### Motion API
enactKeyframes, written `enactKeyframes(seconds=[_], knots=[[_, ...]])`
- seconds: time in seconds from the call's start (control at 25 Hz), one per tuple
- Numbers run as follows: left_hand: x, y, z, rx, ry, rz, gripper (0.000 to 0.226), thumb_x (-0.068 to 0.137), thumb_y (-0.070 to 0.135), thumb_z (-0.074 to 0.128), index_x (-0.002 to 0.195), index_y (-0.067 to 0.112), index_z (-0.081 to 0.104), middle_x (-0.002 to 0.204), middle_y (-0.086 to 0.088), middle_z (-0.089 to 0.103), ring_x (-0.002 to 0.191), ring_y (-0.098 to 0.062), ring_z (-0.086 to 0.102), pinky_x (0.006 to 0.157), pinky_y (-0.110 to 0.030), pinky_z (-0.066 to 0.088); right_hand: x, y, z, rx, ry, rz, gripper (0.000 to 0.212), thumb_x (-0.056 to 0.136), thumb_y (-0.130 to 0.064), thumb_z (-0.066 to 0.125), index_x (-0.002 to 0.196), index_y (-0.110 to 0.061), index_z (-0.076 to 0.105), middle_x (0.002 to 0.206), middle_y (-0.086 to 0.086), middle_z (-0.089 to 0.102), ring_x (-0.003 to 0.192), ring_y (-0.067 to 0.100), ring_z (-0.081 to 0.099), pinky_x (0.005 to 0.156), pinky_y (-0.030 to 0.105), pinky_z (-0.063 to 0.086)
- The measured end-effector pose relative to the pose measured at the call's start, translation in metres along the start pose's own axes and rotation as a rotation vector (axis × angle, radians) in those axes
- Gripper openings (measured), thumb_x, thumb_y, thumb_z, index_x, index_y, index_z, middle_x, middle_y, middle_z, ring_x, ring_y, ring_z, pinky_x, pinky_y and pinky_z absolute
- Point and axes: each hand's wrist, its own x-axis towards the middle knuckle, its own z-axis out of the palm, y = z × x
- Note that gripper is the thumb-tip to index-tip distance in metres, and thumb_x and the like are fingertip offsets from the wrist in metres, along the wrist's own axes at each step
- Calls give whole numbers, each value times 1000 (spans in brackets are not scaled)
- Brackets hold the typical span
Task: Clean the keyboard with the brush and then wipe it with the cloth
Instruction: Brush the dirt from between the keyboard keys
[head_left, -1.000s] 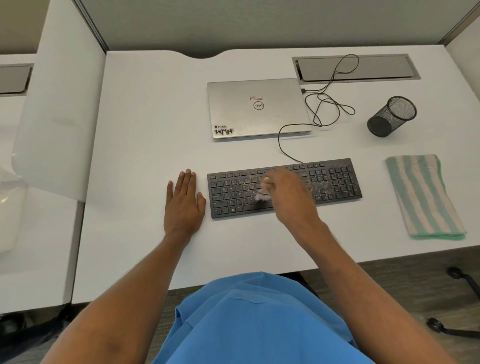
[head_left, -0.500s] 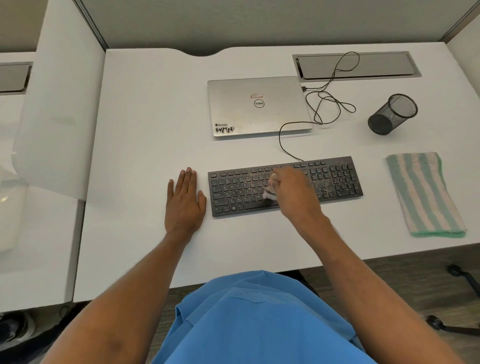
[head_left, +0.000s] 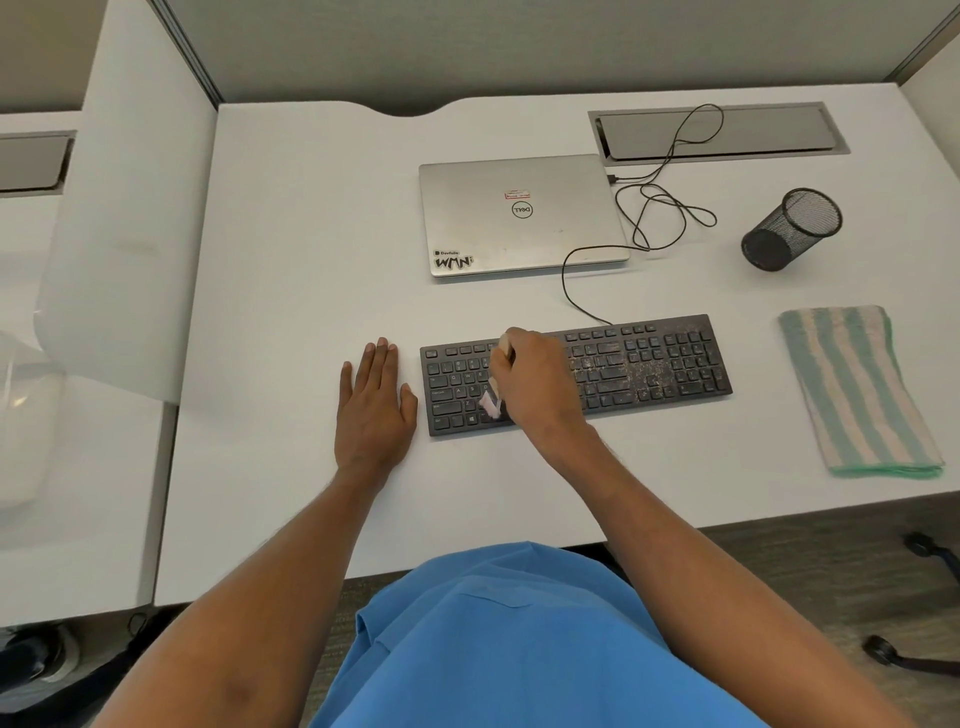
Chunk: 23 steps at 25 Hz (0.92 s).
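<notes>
Dust and pale crumbs speckle the right half of a flat black computer keyboard (head_left: 649, 364), which lies on a white desk top (head_left: 311, 234) close in front of the person. The right hand (head_left: 535, 384) is over the keyboard's left-centre keys, its fingers curled round a small pale-handled brush (head_left: 491, 402). The brush's pinkish-white bristles point down onto the letter keys near the front rows, and its handle end shows above the knuckles. The left hand (head_left: 374, 410) lies flat on the desk just beside the keyboard's left end, fingers straight and held together, thumb spread out toward the keyboard.

A folded green-and-white striped cloth (head_left: 857, 389) lies on the desk to the right of the keyboard, apart from it and from both hands. Behind it sits a round black wire-mesh pen cup (head_left: 789, 228); through its open mouth only its own mesh wall shows, and I cannot tell whether it is upright or tipped. A closed silver laptop (head_left: 519, 213) with stickers lies behind the keyboard. A thin black cable (head_left: 654, 208) leaves the keyboard's back edge and loops beside the laptop's right side, over a grey recessed metal hatch (head_left: 769, 132)
</notes>
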Motion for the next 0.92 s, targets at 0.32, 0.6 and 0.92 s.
enactKeyframes(seconds=[0.32,0.6,0.92], knots=[[0,-1,1,0,11,6,65,105,32,30,165,8,30,174,-7,26,163,-18,16,133,-46,7,-2,2,-11,92,68,0,31,100,-10,51,70,0,52,59,15,65,44,-7,56,44,30,45],[0,0,0,2,7,8,65,105,33,29,166,9,29,174,-6,25,163,-18,15,133,-44,5,0,8,-11,212,108,-44,35,101,-6,48,67,2,46,65,19,59,55,-7,63,48,38,45],[0,0,-1,3,5,2,65,105,33,28,166,9,28,174,-6,24,163,-17,15,133,-44,5,2,20,-10,69,78,-19,31,97,-6,53,67,1,52,65,15,62,47,-8,55,41,23,36]])
